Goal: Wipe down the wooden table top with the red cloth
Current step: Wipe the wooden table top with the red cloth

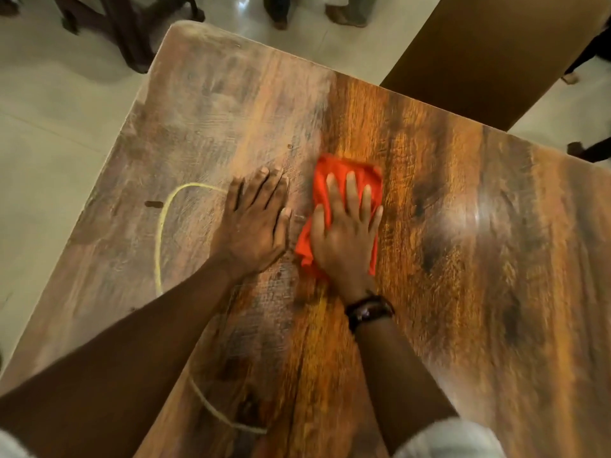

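Note:
The wooden table top fills most of the head view; its left half looks dull and dusty, its right half darker and glossy. A crumpled red cloth lies near the middle. My right hand presses flat on the cloth with fingers spread, a dark band on its wrist. Just left of the cloth my left hand rests palm down on bare wood, fingers together and holding nothing.
A pale yellow cord loops over the table's left part and passes under my left arm. A brown panel stands past the far right edge. Dark furniture legs and people's feet are on the tiled floor beyond.

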`<state>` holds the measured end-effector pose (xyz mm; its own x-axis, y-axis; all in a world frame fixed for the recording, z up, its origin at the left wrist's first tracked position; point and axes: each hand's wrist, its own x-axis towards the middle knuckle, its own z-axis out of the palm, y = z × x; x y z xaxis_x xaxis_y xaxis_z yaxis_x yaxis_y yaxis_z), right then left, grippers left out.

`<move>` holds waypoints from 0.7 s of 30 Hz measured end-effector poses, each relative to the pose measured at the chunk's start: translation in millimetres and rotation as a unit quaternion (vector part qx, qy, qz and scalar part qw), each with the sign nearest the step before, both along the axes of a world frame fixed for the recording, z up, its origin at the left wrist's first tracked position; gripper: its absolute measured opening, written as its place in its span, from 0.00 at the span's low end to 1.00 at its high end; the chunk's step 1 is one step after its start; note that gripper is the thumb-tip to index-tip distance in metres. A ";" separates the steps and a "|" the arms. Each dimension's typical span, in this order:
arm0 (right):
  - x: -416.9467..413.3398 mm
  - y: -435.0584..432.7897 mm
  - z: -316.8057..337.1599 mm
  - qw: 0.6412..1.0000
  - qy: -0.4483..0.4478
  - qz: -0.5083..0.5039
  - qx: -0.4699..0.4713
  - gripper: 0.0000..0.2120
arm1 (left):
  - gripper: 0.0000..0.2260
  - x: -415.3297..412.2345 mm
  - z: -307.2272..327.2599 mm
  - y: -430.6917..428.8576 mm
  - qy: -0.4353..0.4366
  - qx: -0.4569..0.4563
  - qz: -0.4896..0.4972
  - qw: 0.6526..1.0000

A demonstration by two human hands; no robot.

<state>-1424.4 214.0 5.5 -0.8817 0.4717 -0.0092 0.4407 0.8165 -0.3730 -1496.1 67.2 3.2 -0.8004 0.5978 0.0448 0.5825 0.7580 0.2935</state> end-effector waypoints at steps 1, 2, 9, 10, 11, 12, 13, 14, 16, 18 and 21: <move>-29.2 16.6 -0.1 1.000 -0.003 -0.004 0.002 0.29 | 0.26 0.6 -0.1 0.2 0.002 0.001 0.002 1.000; -58.8 32.4 0.3 1.000 -0.008 -0.006 0.005 0.29 | 0.26 0.1 -0.8 0.8 0.004 0.003 0.005 1.000; -177.7 84.8 8.2 0.999 -0.043 -0.014 -0.009 0.27 | 0.25 -1.1 -4.2 0.3 0.009 0.009 0.011 1.000; -175.8 83.2 9.3 0.999 -0.044 -0.012 -0.010 0.27 | 0.25 -0.3 -3.8 -0.2 0.010 0.011 0.011 1.000; -169.7 79.4 9.6 0.999 -0.044 -0.009 -0.014 0.27 | 0.25 0.4 -3.4 -0.2 0.012 0.011 0.011 1.000; -159.9 74.0 10.5 0.999 -0.043 -0.007 -0.021 0.27 | 0.25 0.9 -2.7 -0.4 0.013 0.011 0.011 1.000; -146.4 66.9 10.5 0.999 -0.042 -0.005 -0.027 0.27 | 0.25 1.0 -2.0 -0.5 0.011 0.011 0.010 1.000; -129.2 58.0 9.0 0.999 -0.040 -0.002 -0.027 0.27 | 0.25 0.5 -1.8 -0.3 0.007 0.009 0.009 1.000; -82.3 32.8 4.0 1.000 -0.017 0.008 -0.013 0.27 | 0.25 1.1 -0.5 -0.3 0.005 0.005 0.007 1.000; -23.0 -1.4 2.9 1.000 0.016 0.005 -0.005 0.28 | 0.25 1.5 0.4 -0.8 0.006 0.007 0.003 1.000; 76.6 -58.1 5.9 1.000 0.014 0.002 -0.019 0.27 | 0.25 1.6 0.7 -2.2 -0.006 0.008 0.003 1.000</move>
